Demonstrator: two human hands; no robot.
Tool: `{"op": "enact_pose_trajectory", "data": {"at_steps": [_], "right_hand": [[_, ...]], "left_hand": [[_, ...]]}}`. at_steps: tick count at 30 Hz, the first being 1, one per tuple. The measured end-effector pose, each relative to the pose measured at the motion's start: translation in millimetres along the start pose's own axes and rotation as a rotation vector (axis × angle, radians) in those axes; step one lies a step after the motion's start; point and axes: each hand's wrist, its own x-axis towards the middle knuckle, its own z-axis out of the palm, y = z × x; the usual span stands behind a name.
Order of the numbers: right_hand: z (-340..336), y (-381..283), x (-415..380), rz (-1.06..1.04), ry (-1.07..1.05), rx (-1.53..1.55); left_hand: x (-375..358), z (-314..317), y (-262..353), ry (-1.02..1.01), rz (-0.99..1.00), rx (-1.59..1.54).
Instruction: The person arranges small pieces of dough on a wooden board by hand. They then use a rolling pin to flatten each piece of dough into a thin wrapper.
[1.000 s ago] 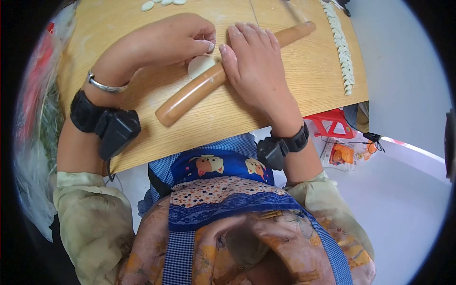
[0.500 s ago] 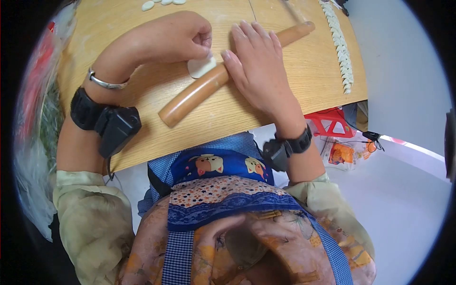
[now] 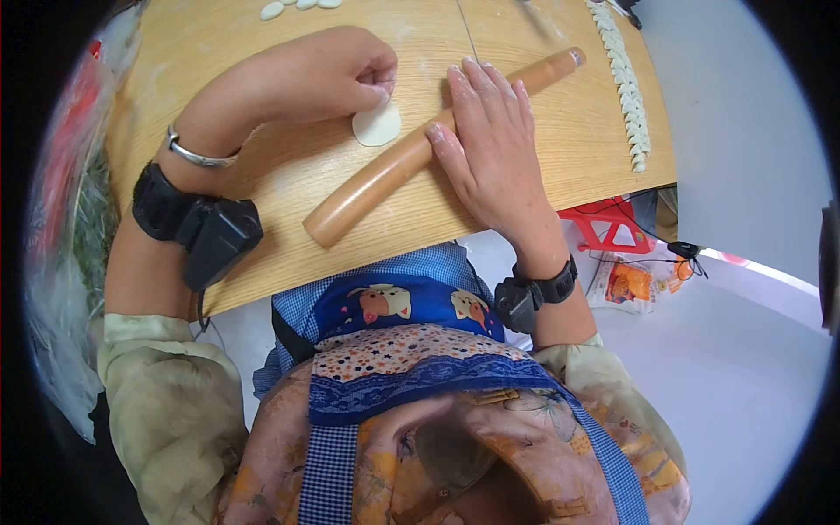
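My left hand (image 3: 374, 77) is closed in a pinch at the upper edge of a round, flat dough wrapper (image 3: 377, 128), which lies on the wooden table. Just to the right of that wrapper, a wooden rolling pin (image 3: 376, 194) lies slantwise, its near end pointing down and left. Across the pin's middle rests my right hand (image 3: 492, 144), palm down with the fingers stretched out over it. A little flour shows on the right fingertips. Pin and wrapper appear apart.
Several small dough pieces (image 3: 272, 10) lie at the table's far edge. A long overlapping row of dough pieces (image 3: 628, 96) runs along the right side of the table (image 3: 289, 236). Plastic bags (image 3: 66, 262) are at the left; a red stool (image 3: 604, 223) stands below the right edge.
The rolling pin and my right hand have shifted right and toward me, off the wrapper. The wrapper shows more fully, slightly further right, still pinched by my left hand.
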Motion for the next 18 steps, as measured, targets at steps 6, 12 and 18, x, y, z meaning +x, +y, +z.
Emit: {"op": "enact_pose_trajectory", "data": {"at_steps": [6,12,18], "right_hand": [[17,-2,36,-0.028,0.050,-0.019],[31,0,66,-0.046,0.053,0.005],[16,-3,38,-0.017,0.049,-0.015]], "left_hand": [[1,-3,-1,-0.045,-0.197,-0.143],[1,-3,-3,-0.060,-0.197,-0.077],[-1,0,0,-0.035,-0.091,0.099]]}}
